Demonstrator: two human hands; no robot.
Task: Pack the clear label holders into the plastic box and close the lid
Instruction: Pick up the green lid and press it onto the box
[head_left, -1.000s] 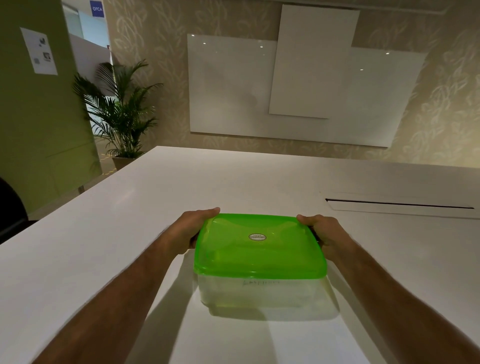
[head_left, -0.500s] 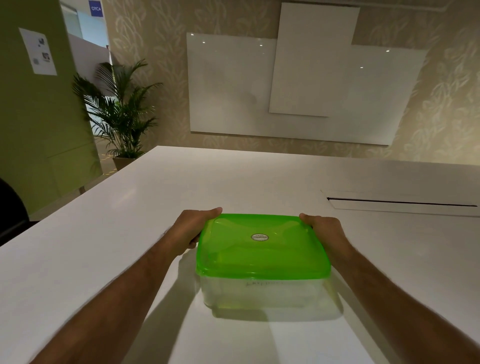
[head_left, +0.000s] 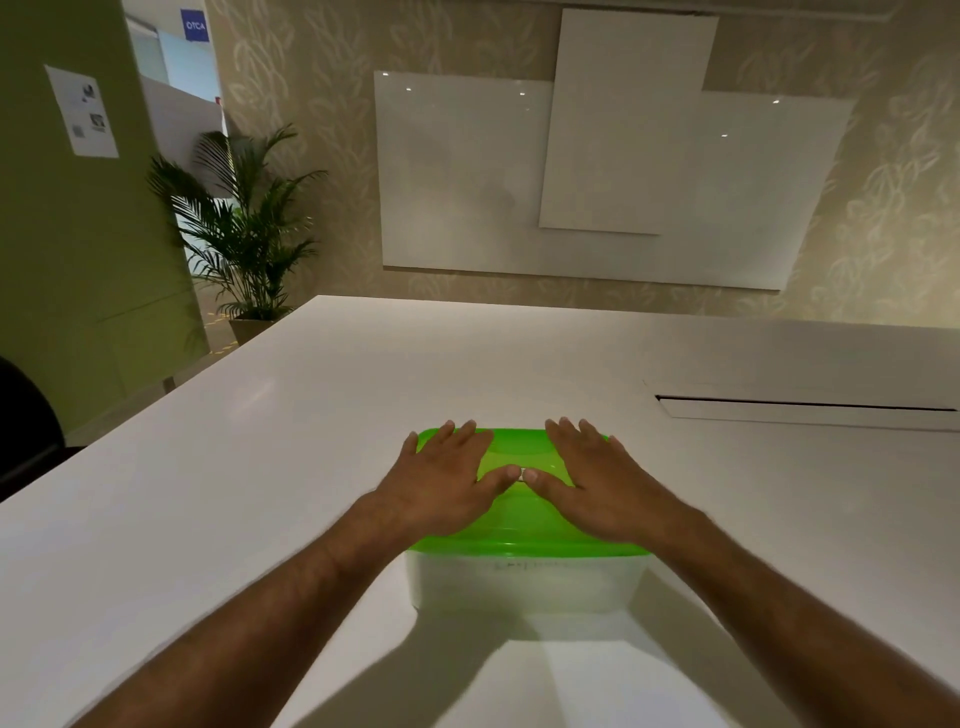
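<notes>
Grip released — my left hand (head_left: 441, 480) and right hand (head_left: 597, 480) lie flat on the green lid (head_left: 519, 545), centre frame, sealing it; next I'd press its edges down.

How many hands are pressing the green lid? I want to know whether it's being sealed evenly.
2: the left hand lies flat on the green lid's left half, the right hand flat on its right half, thumbs nearly meeting.

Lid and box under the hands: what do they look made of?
Lid: translucent green plastic, glossy, light glowing through it. Box: cloudy clear plastic, probably; the contents blur behind its wall. Both hands, left and right, press flat on top.
</notes>
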